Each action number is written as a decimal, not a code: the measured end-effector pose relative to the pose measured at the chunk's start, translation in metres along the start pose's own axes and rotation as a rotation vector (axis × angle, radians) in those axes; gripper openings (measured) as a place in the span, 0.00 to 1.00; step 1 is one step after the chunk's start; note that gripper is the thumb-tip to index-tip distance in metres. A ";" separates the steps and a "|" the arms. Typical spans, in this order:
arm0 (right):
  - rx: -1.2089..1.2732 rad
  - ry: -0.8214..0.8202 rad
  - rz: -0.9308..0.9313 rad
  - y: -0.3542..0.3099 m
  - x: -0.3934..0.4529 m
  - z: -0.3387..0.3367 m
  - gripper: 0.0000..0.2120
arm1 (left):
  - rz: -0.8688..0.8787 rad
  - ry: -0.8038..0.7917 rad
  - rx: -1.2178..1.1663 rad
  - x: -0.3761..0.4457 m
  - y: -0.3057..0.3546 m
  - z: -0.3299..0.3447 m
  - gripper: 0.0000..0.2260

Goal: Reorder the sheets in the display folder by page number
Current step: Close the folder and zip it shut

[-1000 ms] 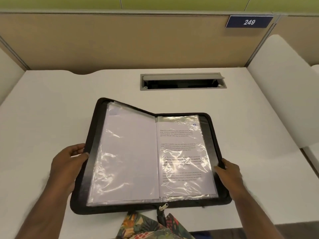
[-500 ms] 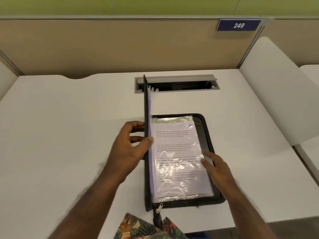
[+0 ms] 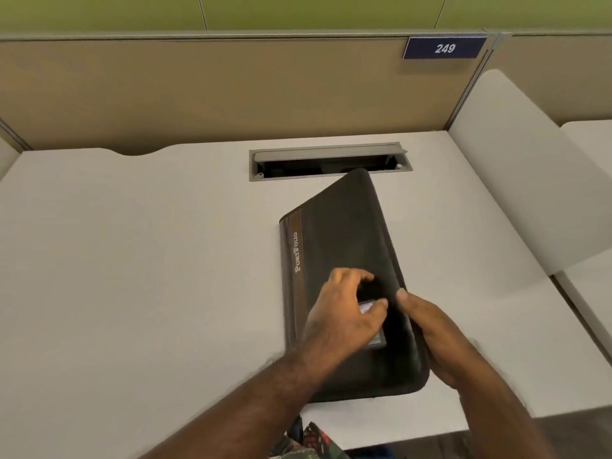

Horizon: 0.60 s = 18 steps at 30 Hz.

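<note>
Display folder (image 3: 344, 260) lies on the desk (image 3: 132, 260), cover nearly down, far corner raised. Our left hand (image 3: 344, 313) presses the cover, fingers loosely curled, holding nothing. Our right hand (image 3: 433, 332) cups the open edge; grip unclear. We press flat evenly, keeping sleeves inside before zipping.

White desk (image 3: 132, 260), tan partition (image 3: 198, 94) bearing a 249 sign (image 3: 444, 48)

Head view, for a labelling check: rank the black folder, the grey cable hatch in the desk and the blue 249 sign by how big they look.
1. Black folder, clearly largest, though it lies nearest the camera.
2. Grey cable hatch.
3. Blue 249 sign, smallest, and farthest away, so its true size is unsure.
</note>
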State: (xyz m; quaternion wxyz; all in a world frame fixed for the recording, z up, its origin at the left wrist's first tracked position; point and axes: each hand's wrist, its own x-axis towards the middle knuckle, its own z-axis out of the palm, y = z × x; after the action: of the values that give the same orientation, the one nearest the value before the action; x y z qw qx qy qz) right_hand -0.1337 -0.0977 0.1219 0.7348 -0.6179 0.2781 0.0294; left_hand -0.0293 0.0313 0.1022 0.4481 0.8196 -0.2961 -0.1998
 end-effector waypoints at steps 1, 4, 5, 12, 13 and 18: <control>-0.007 0.040 0.025 0.002 0.003 -0.008 0.17 | 0.000 -0.064 0.028 -0.002 -0.009 0.003 0.21; -0.019 0.119 0.099 0.017 0.016 -0.031 0.13 | -0.047 -0.196 0.098 -0.012 -0.040 0.006 0.20; -0.030 0.142 0.123 0.023 0.021 -0.036 0.12 | -0.078 -0.208 0.119 -0.016 -0.052 0.005 0.20; -0.315 0.441 0.158 0.073 0.062 -0.053 0.07 | -0.523 -0.020 0.153 -0.052 -0.118 -0.016 0.22; -0.357 0.483 0.155 0.078 0.067 -0.052 0.09 | -0.582 -0.032 0.134 -0.059 -0.125 -0.017 0.23; -0.472 0.587 0.104 0.079 0.085 -0.035 0.15 | -0.697 -0.117 0.092 -0.081 -0.136 -0.015 0.25</control>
State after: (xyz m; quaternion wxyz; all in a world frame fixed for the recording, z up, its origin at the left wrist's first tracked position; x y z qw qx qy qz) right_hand -0.1056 -0.1369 0.0104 0.4588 -0.7372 0.4936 -0.0483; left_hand -0.0396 0.1518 -0.0009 0.2982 0.8778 -0.0326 -0.3735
